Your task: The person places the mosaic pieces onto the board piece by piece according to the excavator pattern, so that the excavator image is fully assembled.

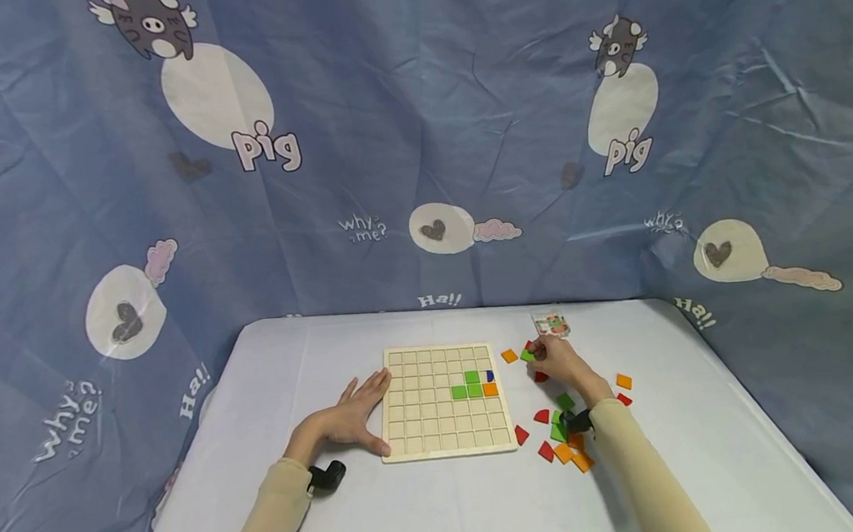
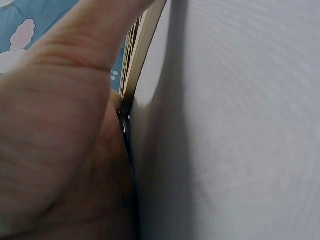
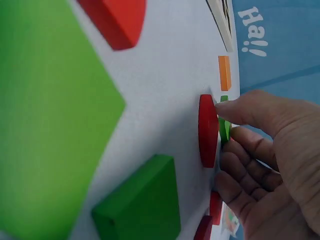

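A square wooden grid board [image 1: 416,425] lies flat on the table. Several green tiles [image 1: 472,377], an orange tile [image 1: 490,389] and a small dark blue piece [image 1: 490,375] sit in its cells at the right. With fingers spread, my left hand [image 1: 348,418] rests along the board's left edge; the left wrist view shows mostly its palm and thumb. Beyond the board's upper right corner, my right hand [image 1: 560,362] has thumb and index finger at a green square tile [image 3: 224,127], pinching it. A red rounded piece [image 3: 208,131] stands out close by that thumb in the right wrist view.
Loose red pieces [image 1: 542,416], green tiles [image 1: 565,402] and orange tiles [image 1: 582,462] are scattered right of the board, some under my right forearm. A small patterned card [image 1: 551,324] lies at the table's back. Behind hangs a blue printed cloth [image 1: 358,154].
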A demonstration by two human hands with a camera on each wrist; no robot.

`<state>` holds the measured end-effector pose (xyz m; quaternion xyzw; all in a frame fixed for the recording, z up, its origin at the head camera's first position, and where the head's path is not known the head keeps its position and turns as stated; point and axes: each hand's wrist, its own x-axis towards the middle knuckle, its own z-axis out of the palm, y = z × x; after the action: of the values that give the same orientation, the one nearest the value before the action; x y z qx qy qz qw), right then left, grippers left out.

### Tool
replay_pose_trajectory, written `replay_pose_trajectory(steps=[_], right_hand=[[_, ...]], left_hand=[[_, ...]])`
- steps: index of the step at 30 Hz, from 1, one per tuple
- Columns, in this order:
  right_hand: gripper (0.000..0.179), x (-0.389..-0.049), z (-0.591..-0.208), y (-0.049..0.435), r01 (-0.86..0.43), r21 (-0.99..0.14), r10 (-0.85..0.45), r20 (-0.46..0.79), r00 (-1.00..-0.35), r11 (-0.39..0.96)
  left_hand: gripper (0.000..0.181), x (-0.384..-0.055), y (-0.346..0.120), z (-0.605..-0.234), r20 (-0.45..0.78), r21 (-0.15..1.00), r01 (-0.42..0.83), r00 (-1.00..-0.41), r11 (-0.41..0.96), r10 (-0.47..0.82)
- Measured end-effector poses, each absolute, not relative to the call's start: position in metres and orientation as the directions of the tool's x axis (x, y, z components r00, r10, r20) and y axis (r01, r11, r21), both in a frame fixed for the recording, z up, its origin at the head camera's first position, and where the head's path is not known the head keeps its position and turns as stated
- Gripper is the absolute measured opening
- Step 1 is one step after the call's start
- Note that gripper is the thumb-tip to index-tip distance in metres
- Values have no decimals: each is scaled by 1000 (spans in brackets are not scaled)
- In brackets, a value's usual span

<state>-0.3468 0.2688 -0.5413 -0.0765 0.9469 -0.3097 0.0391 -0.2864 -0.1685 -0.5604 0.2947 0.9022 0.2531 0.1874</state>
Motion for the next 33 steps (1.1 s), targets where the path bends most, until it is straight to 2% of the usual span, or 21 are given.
replay_pose_trajectory(steps=[8,18,25,33], right_hand=[[26,-350,-546,268,-135,-583,-157,12,-988,801],[24,-351,-546,268,-98,-564,-133,-22,-991,820],[27,-344,-542,260,-87,-601,-127,-23,-992,795],[23,-325,-536,221,-238,-602,-260,51,-964,762]], left_hand=[[135,-284,-167,-558,-192,569,427,-763,703,618],[134,-285,-168,-557,-194,571,424,-762,703,618],[134,-286,-169,-560,-188,574,434,-755,694,628],[134,-287,-169,-560,-191,569,436,-755,697,628]])
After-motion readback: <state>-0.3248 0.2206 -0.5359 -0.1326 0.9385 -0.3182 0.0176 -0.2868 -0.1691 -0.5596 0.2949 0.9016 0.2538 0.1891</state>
